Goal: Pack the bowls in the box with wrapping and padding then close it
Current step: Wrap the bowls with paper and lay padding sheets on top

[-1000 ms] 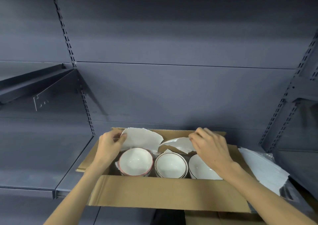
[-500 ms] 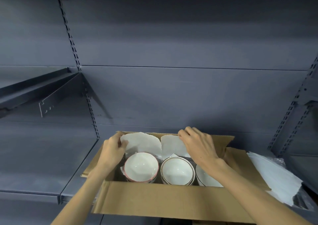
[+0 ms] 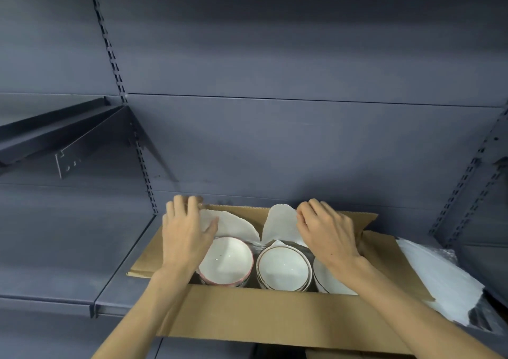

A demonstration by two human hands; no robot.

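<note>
wall: dark grey panels (image 3: 302,56) | slotted uprights (image 3: 115,64) | shelf (image 3: 55,248) | bracket (image 3: 90,141) | dim light

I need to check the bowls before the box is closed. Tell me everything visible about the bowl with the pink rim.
The bowl with the pink rim is round, white and glossy inside, apparently ceramic, with a thin pink band at its lip. It sits upright and empty at the left end of the row in the open cardboard box, beside a gold-rimmed bowl. More rims seem to show beneath it, so it may top a stack. White wrapping paper stands behind it. The left hand overlaps its left edge; contact is unclear.
</note>
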